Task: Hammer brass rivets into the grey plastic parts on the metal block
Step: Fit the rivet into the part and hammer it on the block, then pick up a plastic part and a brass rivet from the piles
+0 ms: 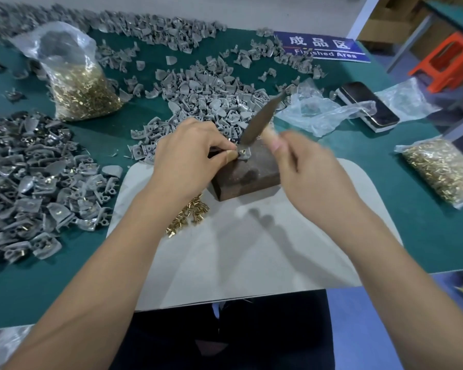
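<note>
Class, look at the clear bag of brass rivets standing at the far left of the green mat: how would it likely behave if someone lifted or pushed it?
The bag of brass rivets probably feels heavy for its size, being packed with metal. Its thin film looks floppy, so it would likely sag and slump.

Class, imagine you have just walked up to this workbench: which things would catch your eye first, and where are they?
At the centre, the left hand pinches a grey plastic part on the dark metal block while the right hand swings a blurred hammer at it. Heaps of grey parts spread behind and to the left, and a clear bag of brass rivets stands at the upper left.
</note>
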A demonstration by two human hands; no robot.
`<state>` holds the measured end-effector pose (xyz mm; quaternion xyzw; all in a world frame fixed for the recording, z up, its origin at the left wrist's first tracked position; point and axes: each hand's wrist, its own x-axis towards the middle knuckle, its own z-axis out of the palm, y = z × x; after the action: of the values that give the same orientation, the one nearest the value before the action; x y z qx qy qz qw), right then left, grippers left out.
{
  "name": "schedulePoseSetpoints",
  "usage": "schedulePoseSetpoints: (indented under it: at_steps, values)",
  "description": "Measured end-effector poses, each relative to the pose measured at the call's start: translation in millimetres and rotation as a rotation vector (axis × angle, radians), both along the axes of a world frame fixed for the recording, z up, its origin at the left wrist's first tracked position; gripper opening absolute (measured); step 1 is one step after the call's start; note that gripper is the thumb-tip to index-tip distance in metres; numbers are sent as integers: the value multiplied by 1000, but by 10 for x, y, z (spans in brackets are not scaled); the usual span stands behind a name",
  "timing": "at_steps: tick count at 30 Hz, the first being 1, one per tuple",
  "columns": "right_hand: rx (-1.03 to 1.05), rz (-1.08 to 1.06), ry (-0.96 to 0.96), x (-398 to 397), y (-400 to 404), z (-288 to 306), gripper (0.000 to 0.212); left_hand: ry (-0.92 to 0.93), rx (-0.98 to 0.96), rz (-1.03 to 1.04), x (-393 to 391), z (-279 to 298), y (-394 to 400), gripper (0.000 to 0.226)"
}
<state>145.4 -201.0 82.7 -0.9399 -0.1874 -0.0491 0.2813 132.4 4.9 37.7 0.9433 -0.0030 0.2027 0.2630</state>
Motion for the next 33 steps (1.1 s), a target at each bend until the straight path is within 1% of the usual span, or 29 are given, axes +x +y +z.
schedulePoseSetpoints:
  at_steps: [2, 5, 9, 11, 13, 15, 17, 18, 20, 22, 25, 28, 30, 33]
  values:
    - [-118, -5, 64, 43, -34, 40, 43, 0, 0, 2, 3, 3, 5, 9]
    - [-105, -126, 15, 103, -134, 66, 44, -1, -3, -6, 1, 1, 14, 9]
    - [-261, -291, -94, 175, -233, -145, 33, 7, 12, -13, 4, -9, 18, 9]
    - [-308, -341, -58, 237, -310, -279, 24, 15, 7, -20, 6, -13, 21, 10]
    - [-302, -369, 31, 256, -358, -379, 34, 31, -6, -29, 11, -11, 31, 10]
    - [-325, -378, 28, 219, -362, -445, 43, 52, -15, -35, 13, 2, 33, 11]
    - [-357, -371, -46, 181, -316, -454, 40, 75, -33, -33, 2, 17, 28, 11]
    - [-320, -369, -80, 168, -283, -434, 35, 83, -59, -35, -17, 24, 19, 10]
    - [-172, -327, -151, 165, -177, -345, 30, 75, -138, -33, -83, 42, 16, 6]
    - [-87, -195, -197, 148, 18, -245, 27, 36, -164, 4, -201, 64, 65, 3]
    - [-93, 26, -172, 75, 404, -171, 24, -18, -109, 111, -425, 107, 280, 4]
    - [-93, 155, -174, -26, 787, -196, 20, -32, -65, 248, -649, 124, 637, 6]
    - [-108, 217, -178, -67, 1010, -227, 18, 23, -29, 325, -789, 127, 863, 9]
    - [-188, 271, -177, -79, 1264, -285, 16, 105, 37, 416, -988, 101, 1072, 11]
